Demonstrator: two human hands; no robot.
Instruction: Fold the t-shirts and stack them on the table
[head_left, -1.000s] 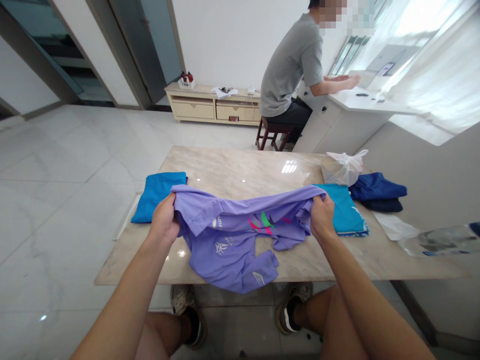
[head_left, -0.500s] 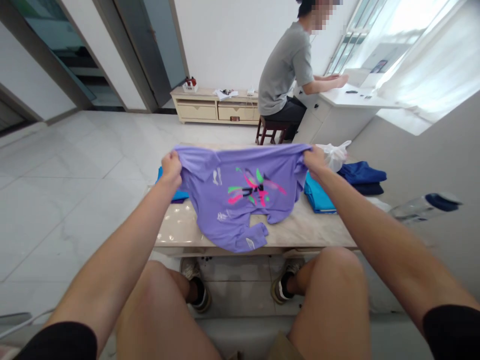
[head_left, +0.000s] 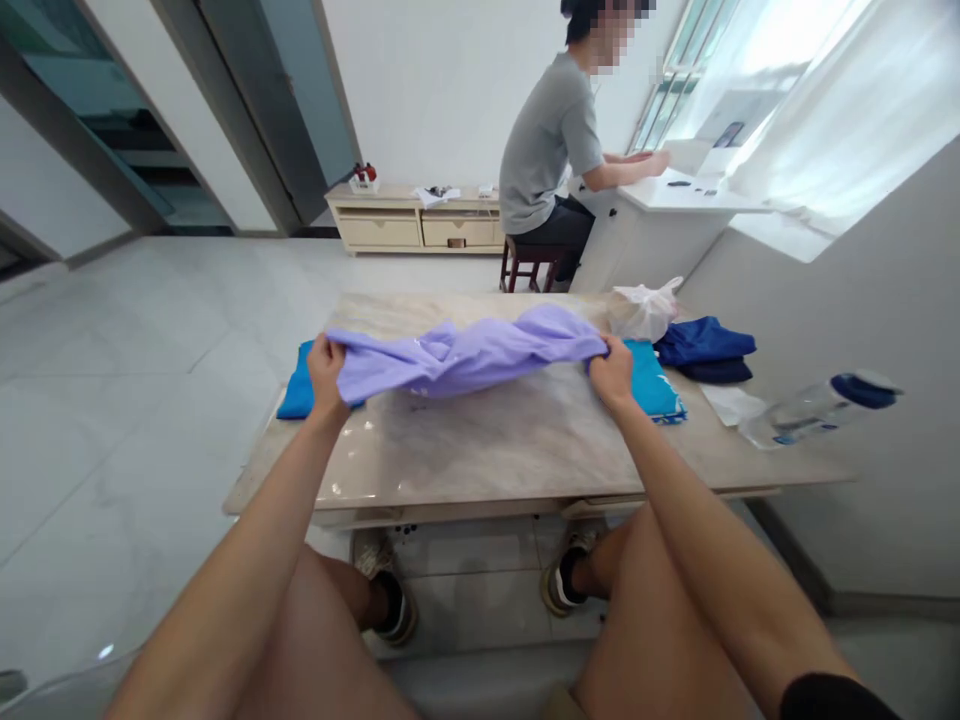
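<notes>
A purple shirt (head_left: 472, 355) is stretched sideways just above the marble-topped table (head_left: 480, 460), bunched into a long band with its print out of sight. My left hand (head_left: 328, 372) is closed on one end of it, beside a folded blue cloth (head_left: 298, 385). The other end is gripped by my right hand (head_left: 611, 370), which is next to a folded bright blue cloth with a white pattern (head_left: 654, 380).
At the table's right lie a white plastic bag (head_left: 645, 308), dark blue folded clothes (head_left: 706, 348), a white paper (head_left: 731, 403) and a clear bottle with a blue lid (head_left: 821, 408). A person (head_left: 544, 150) sits at a white desk (head_left: 682, 195) beyond.
The hanging shirt with its colourful print has swung up and now forms a flattened, bunched band. Both hands are slightly lower and keep their hold. The view has shifted a little.
</notes>
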